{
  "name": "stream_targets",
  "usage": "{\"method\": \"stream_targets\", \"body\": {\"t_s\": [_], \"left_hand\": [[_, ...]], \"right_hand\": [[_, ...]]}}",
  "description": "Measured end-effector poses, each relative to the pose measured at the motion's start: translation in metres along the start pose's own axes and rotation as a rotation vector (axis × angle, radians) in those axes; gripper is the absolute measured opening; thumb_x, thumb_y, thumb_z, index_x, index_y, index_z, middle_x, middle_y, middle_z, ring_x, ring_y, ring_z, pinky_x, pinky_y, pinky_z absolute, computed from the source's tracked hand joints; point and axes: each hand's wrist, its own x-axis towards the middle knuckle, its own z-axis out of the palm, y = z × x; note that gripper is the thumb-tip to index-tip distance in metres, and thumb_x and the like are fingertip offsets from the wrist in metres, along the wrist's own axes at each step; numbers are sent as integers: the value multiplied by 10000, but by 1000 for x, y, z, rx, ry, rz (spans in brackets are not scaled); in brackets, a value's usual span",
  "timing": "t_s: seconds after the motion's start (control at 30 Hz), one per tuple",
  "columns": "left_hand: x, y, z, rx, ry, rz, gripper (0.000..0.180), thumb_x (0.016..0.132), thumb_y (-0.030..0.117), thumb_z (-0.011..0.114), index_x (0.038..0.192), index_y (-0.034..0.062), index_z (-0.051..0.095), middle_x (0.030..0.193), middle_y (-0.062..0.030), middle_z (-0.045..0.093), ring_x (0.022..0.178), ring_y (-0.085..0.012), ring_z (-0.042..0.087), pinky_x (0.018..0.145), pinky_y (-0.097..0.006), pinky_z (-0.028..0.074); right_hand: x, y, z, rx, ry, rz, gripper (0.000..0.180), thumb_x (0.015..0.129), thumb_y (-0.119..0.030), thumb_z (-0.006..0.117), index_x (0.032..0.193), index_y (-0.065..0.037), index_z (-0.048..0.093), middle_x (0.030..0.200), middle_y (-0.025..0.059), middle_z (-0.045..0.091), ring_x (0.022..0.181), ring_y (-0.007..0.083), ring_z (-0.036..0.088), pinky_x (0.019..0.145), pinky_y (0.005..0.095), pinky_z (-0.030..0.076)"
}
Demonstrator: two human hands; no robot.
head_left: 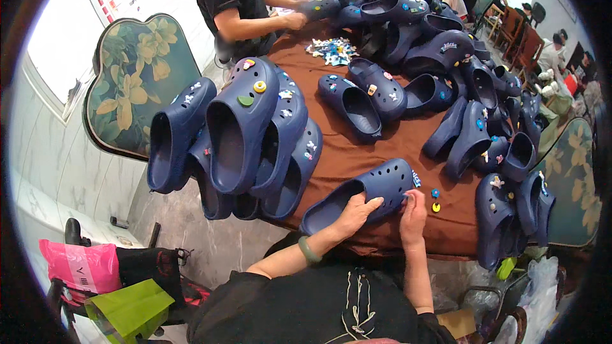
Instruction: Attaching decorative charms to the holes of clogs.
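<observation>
At six o'clock on the counter (357, 150), just past the near edge: one blue clog (376, 185), lying on its side, toe toward three o'clock. Left hand (357, 211) wrapped over the clog's opening rim, grip closed on it, pinning it to the brown cloth. Right hand (413, 207) curled against the toe at three o'clock of the clog, fingertips bunched at the holes; cannot tell whether that grip pinches anything or merely presses.

Looks like charm-fitting, midway on this clog: no charms showing on its visible face, unlike the decorated stack (242, 134) at ten o'clock. Two loose charms (435, 200), one blue and one yellow, just beside the right hand at two o'clock of it. Calls next, by this reading, for a steady hold from the left and a firm push at a hole from the right, with the loose pieces close enough to pick without shifting the clog.

Hidden or unclear: right fingertips and whatever sits between them; the clog's far side and sole; the charm shapes, too small to tell. Charm pile (333, 50) at twelve o'clock only a speckled blur. Heap of clogs (459, 76) at two o'clock overlapping, uncountable. Co-worker (233, 0) at eleven o'clock cut off at the top edge, hands on another clog. Rim of view dark and bent.
</observation>
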Motion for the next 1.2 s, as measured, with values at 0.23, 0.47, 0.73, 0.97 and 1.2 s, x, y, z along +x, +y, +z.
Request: {"method": "stream_targets", "body": {"t_s": [0.23, 0.47, 0.73, 0.97, 1.2], "left_hand": [[11, 3, -1, 252, -14, -58, 516, 817, 176, 621, 1275, -26, 498, 1206, -105, 574, 1103, -208, 537, 982, -342, 410], [-5, 25, -4, 66, 101, -130, 505, 825, 125, 657, 1277, -27, 490, 1208, -110, 583, 1110, -204, 559, 977, -338, 428], [-9, 46, -5, -288, 36, -213, 414, 909, 129, 601, 1284, -10, 494, 1241, -120, 579, 1143, -230, 560, 1001, -367, 429], [12, 38, -13, -528, 156, -374, 357, 881, 71, 606, 1212, -35, 528, 1177, -160, 612, 1077, -282, 609, 963, -462, 481], [12, 40, -8, -467, 138, -280, 343, 857, 37, 606, 1185, -45, 549, 1127, -164, 635, 1007, -265, 645, 906, -418, 526]], "right_hand": [[17, 43, -46, -679, 81, -339, 251, 878, -111, 591, 1121, -53, 562, 1174, 138, 546, 1142, 334, 469, 975, 451, 336], [20, 71, -60, -835, 62, -205, 500, 905, -292, 574, 1329, -56, 455, 1447, 178, 324, 1310, 376, 309, 1058, 507, 243], [56, 45, -35, -764, 80, -304, 473, 867, -306, 628, 1271, -84, 520, 1275, 104, 478, 1200, 309, 405, 998, 487, 291], [77, 55, -12, -713, 112, -459, 214, 839, -177, 657, 1043, -113, 641, 982, 51, 594, 924, 245, 553, 784, 397, 421], [64, 11, -1, -183, 187, -325, 172, 769, -101, 733, 937, -80, 702, 924, 74, 629, 874, 242, 606, 719, 351, 503]]}}
